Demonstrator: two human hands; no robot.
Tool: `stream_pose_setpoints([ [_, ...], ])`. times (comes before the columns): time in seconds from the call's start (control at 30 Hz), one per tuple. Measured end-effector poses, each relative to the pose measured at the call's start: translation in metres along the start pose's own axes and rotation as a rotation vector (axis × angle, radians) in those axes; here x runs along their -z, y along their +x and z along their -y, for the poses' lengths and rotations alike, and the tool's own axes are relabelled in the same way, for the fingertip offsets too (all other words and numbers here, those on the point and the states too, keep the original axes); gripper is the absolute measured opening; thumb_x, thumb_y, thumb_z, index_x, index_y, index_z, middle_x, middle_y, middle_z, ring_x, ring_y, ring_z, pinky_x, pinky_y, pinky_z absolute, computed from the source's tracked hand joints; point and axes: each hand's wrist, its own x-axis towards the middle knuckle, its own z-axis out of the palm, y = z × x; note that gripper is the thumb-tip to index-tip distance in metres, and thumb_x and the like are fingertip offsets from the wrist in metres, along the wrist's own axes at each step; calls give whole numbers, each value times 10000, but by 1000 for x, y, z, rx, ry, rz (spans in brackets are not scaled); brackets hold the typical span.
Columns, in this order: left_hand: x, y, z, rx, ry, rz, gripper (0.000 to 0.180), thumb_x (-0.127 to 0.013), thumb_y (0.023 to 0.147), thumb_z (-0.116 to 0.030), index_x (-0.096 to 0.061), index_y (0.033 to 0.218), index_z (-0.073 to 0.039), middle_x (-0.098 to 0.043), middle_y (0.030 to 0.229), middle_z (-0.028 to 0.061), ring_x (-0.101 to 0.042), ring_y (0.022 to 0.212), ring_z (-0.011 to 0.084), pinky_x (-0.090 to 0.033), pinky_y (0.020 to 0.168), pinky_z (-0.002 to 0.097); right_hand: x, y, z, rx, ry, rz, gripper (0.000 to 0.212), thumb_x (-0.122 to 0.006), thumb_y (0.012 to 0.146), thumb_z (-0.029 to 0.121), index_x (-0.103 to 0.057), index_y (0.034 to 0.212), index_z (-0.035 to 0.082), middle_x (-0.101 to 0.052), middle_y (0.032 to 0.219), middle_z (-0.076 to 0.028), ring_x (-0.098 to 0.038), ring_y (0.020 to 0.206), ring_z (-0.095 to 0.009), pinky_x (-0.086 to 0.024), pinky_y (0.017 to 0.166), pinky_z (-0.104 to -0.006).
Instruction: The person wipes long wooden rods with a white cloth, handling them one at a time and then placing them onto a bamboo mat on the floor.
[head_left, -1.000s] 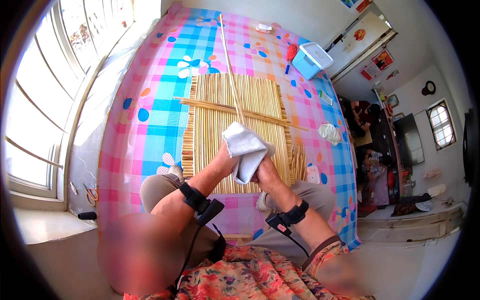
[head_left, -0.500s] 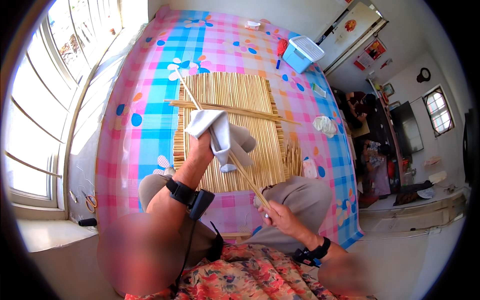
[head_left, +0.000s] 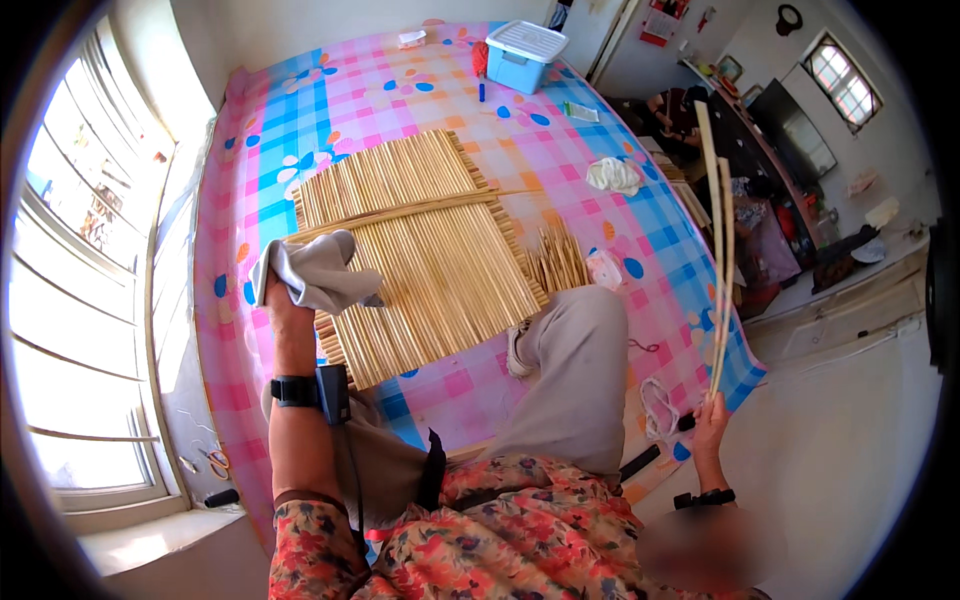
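My left hand (head_left: 287, 303) is closed on a crumpled grey cloth (head_left: 325, 277), over the left edge of a mat of straw-coloured stalks (head_left: 440, 275). Far out to the right, my right hand (head_left: 711, 422) grips the lower ends of long pale stalks (head_left: 721, 270), which point up and away beyond the edge of the patterned sheet (head_left: 480, 390). Across the mat lie several loose stalks (head_left: 420, 209), their left ends partly behind the cloth. Beside the mat's right edge is a cluster of shorter stalks (head_left: 558, 260), close to my knee.
A blue box with a white lid (head_left: 517, 72) stands at the back. A white cloth (head_left: 613, 176), a pink-white packet (head_left: 604, 268) and white cord (head_left: 657, 408) lie at right. Scissors (head_left: 217, 461) rest on the ledge below the barred window. Two people (head_left: 672, 115) are beyond the sheet.
The stalks have come out of the cloth, and my right hand has swung them far right, now upright. My left hand has moved left with the cloth. The view has shifted.
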Motion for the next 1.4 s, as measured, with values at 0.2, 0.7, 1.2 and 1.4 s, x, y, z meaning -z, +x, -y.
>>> stream_pose_setpoints([
  [0.2, 12, -31, -51, 138, 272, 34, 311, -438, 897, -287, -512, 1064, -35, -560, 1003, 111, -558, 908, 239, -464, 821, 373, -45, -16, -109, -175, -152, -17, 255, -454, 866, 230, -518, 858, -16, -472, 585, -84, -460, 490, -170, -373, 487, -296],
  [0.7, 42, -111, -104, 80, 411, 85, 427, -402, 898, -355, -473, 1161, -27, -504, 1142, 115, -485, 1053, 248, -376, 928, 389, -178, 35, -147, -260, -387, 372, 203, -426, 813, 175, -514, 908, 20, -576, 871, -211, -543, 841, -398, -417, 720, -471],
  [1.2, 26, -104, -75, -8, 478, -73, 347, -496, 861, -329, -525, 1081, -62, -557, 1042, 69, -536, 960, 197, -436, 861, 341, -160, 29, -187, -212, -731, 514, 171, -448, 812, 93, -494, 966, 33, -544, 935, -194, -554, 862, -364, -469, 721, -421],
  [1.4, -40, -106, -48, 276, 414, 40, 297, -539, 845, -310, -538, 989, -51, -570, 929, 77, -566, 805, 164, -495, 693, 314, -136, 89, -180, -20, -610, 454, 205, -499, 793, 138, -546, 963, 34, -569, 889, -195, -553, 849, -356, -465, 715, -411],
])
